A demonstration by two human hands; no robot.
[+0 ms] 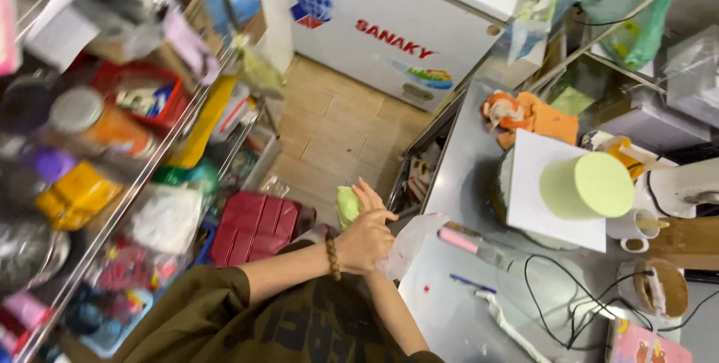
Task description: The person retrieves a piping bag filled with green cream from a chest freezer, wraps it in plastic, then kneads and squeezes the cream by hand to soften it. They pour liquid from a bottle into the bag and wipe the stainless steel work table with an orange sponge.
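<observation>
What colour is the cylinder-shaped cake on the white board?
Pale green cake, on the white board; head view.

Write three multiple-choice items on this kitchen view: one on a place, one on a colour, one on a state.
1. Where does the pale green cake stand?
A. on a white square board on the metal counter
B. on the tiled floor
C. on the wire shelf

2. What colour is the soft lump at the hands?
A. red
B. light green
C. black

3. How are the two hands placed?
A. far apart on the counter
B. one in a pocket
C. close together, off the counter edge

Answers: 1 A, the cake sits on the white board on the counter. 2 B, the lump matches the cake's green. 3 C, the left hand and the right hand meet at the lump and a clear plastic bag.
</observation>
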